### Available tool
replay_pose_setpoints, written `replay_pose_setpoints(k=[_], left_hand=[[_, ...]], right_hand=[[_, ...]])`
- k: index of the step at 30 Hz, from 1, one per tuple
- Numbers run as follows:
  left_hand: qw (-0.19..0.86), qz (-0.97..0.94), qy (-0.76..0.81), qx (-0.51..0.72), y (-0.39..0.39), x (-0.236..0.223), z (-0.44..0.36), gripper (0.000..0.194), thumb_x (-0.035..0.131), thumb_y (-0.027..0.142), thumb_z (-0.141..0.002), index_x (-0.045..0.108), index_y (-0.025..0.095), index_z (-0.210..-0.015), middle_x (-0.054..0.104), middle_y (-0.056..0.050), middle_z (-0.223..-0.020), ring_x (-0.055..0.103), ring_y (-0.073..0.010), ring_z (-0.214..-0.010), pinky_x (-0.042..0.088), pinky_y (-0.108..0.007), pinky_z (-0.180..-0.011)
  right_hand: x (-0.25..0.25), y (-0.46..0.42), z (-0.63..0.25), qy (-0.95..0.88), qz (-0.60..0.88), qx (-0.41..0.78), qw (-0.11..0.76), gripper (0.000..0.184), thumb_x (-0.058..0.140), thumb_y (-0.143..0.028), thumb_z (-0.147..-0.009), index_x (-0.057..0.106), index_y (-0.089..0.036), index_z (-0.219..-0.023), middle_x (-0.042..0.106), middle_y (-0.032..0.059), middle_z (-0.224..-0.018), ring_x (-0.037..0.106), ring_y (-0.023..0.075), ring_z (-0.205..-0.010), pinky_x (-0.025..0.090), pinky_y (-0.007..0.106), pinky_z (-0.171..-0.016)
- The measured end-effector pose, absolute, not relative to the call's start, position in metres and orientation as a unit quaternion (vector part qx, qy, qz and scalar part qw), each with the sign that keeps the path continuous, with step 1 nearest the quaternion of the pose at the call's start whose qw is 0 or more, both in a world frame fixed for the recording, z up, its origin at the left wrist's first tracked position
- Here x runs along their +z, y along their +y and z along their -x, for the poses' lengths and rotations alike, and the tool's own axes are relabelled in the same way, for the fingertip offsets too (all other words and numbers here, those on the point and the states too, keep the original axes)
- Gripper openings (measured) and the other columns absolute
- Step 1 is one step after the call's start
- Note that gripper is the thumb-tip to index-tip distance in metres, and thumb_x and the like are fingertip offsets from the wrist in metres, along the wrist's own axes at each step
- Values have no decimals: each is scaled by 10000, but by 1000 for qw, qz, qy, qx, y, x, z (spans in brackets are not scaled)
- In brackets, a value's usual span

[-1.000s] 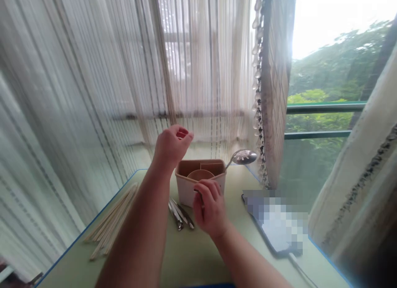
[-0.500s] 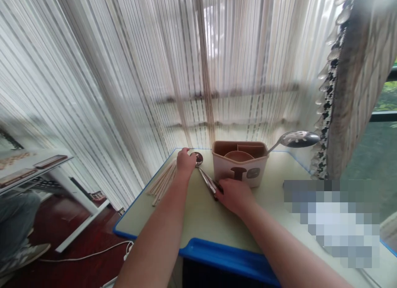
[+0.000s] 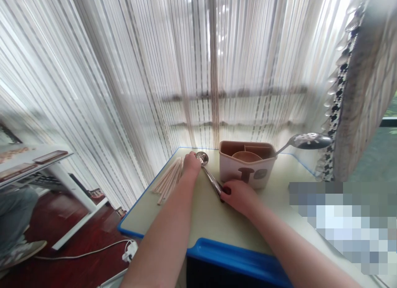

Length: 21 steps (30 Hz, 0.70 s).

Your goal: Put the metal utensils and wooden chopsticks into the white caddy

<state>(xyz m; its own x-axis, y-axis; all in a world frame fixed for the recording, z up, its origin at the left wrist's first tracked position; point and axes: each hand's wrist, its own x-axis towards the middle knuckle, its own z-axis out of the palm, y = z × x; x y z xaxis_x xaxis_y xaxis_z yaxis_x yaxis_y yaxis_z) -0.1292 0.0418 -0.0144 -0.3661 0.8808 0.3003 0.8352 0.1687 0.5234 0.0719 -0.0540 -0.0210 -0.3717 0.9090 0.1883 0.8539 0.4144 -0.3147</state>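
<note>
**Two hands, one at each end of a shiny spoon**

Make the spoon the middle of a clock, with 12 at the far side.

Nearest, at about 5 o'clock, is the table's blue edge strip (image 3: 228, 251).

Next, at 4 o'clock, is the right hand (image 3: 240, 197). Its fingers curl in and seem to pinch the handle end of the metal slotted spoon (image 3: 211, 179). How hard, I can't tell. The spoon lies slanted on the table top (image 3: 214, 217), its handle to 5 o'clock and its holey bowl to 11. I can't tell if another is tucked under it.

At 9 o'clock, wooden chopsticks (image 3: 170, 182) lie flat in a loose fan, maybe kept together because they are alike.

At 10 o'clock, the left hand (image 3: 191, 166) is bent by the bowl. Its fingertips are right at the rim, but I can't see if they grip. A hand at each end likely keeps a long spoon from swinging.

Between 2 and 3 stands the utensil holder (image 3: 229, 168). A second slotted spoon (image 3: 312, 141) leans out of it, bowl up, probably because the bowl is wide and the handle is thin.

Farthest, at 12, hangs the stripy curtain (image 3: 198, 73).
</note>
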Motion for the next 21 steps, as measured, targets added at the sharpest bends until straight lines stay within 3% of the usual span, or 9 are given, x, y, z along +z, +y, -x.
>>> replay_pose_setpoints(k=[9,17,21], left_hand=[[34,-574,765,290,38,-18,128,320,523,125,-743,609,183,-1046,539,-132,-1083,582,-219,-923,416,-298,-808],[4,-569,768,294,37,-13,127,211,471,241,-806,586,202,-978,556,-130,-1021,592,-252,-889,429,-344,-752],[-2,-544,779,312,34,-11,126,338,464,200,-800,491,186,-1137,583,-149,-1026,598,-251,-892,424,-327,-723]], right_hand=[[-21,-54,-73,-851,498,22,163,249,483,-333,-787,697,-222,-850,661,46,-844,593,183,-743,368,262,-618],[-17,-52,-70,-858,492,10,146,250,473,-302,-785,703,-219,-840,671,50,-839,591,178,-728,361,262,-604],[-18,-52,-70,-857,490,26,156,253,472,-293,-786,700,-223,-872,675,48,-857,597,177,-758,375,256,-623]])
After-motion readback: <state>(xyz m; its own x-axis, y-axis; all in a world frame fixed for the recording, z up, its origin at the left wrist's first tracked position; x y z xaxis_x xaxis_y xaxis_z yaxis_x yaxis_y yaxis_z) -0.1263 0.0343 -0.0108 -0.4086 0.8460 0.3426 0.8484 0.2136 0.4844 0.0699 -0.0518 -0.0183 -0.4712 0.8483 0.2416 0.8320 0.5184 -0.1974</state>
